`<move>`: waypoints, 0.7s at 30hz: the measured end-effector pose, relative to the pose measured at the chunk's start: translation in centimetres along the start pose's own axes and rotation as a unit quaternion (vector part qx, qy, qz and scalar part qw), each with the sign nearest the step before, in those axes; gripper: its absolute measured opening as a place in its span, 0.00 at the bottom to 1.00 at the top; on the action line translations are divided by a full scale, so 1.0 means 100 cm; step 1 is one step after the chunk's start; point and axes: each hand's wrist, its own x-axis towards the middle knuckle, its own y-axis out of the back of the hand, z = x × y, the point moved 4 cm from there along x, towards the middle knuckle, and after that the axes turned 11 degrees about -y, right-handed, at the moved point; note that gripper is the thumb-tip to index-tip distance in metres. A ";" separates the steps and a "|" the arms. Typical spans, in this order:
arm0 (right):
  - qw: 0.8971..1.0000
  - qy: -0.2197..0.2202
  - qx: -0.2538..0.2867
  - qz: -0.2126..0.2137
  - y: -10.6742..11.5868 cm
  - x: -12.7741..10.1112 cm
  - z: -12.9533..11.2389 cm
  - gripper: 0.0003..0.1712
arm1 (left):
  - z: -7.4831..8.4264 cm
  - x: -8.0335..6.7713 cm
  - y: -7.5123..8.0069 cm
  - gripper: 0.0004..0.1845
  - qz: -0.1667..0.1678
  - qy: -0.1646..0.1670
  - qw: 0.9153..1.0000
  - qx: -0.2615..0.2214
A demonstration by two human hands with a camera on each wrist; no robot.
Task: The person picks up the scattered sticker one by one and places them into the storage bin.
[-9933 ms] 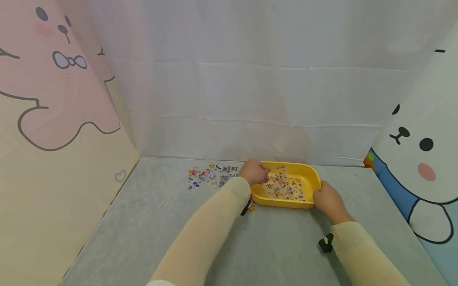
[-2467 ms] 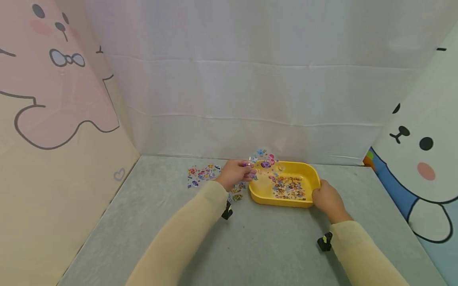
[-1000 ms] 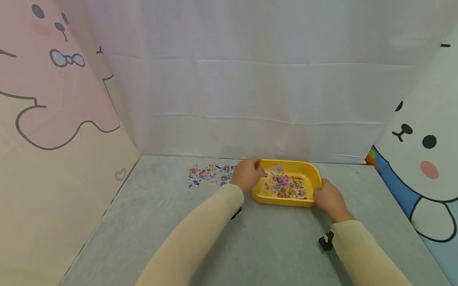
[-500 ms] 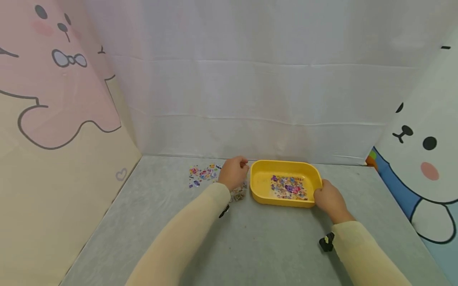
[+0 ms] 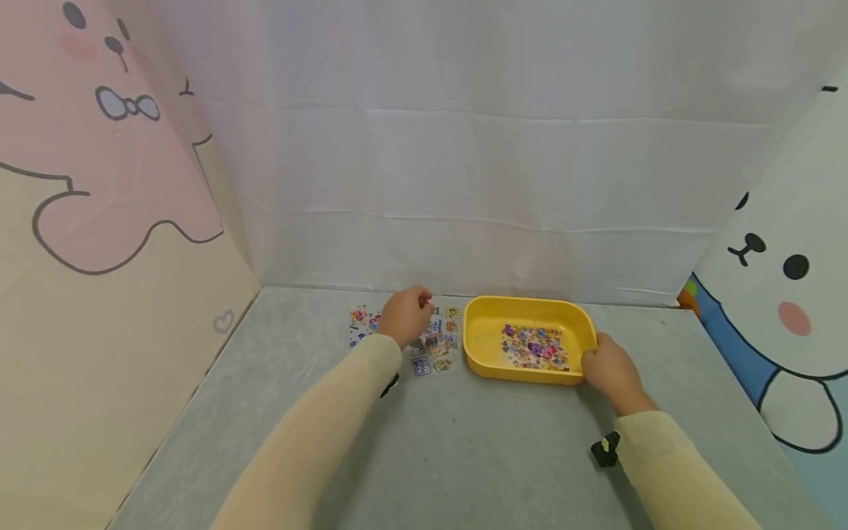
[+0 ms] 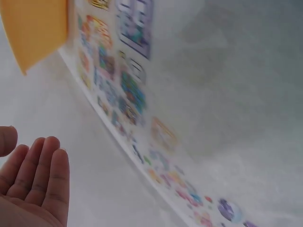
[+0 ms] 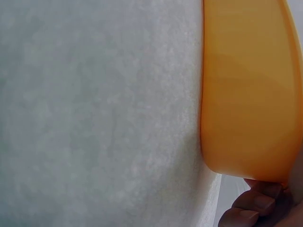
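Note:
A yellow tray [image 5: 478, 346] stands on the grey table, with a sticker sheet [image 5: 535, 347] lying flat inside it. My right hand [image 5: 606, 368] grips the tray's right front corner. In the right wrist view its fingers [image 7: 255, 204] curl under the tray's rim [image 7: 246, 94]. My left hand [image 5: 405, 315] hovers left of the tray, over several sticker sheets [image 5: 440, 340] spread on the table. In the left wrist view that hand's fingers [image 6: 40, 177] are straight and hold nothing, with the blurred sticker sheets [image 6: 125, 94] and a tray corner [image 6: 33, 28] beyond them.
More stickers [image 5: 360, 324] lie further left on the table [image 5: 464, 456]. A white sheet closes the back [image 5: 464, 184]. A pink cartoon panel [image 5: 99, 184] stands on the left and a white bear panel [image 5: 782, 294] on the right.
My left hand held a sticker sheet over the tray, let it go inside, then moved left to the sheets on the table. My right hand stayed on the tray.

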 end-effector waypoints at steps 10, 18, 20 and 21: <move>1.000 0.000 -0.007 -0.003 0.002 0.000 0.000 0.34 | -0.028 -0.005 0.008 0.18 -0.031 -0.029 0.995 0.089; 1.000 -0.002 -0.005 -0.007 0.001 0.000 0.000 0.34 | -0.041 -0.006 0.008 0.19 -0.036 -0.018 0.993 0.112; 1.000 0.000 -0.004 -0.007 0.000 0.000 0.000 0.34 | -0.046 -0.004 0.002 0.20 -0.031 -0.013 0.993 0.112; 1.000 0.000 -0.003 -0.007 0.000 -0.001 0.000 0.34 | -0.048 -0.003 -0.001 0.21 -0.028 -0.011 0.993 0.110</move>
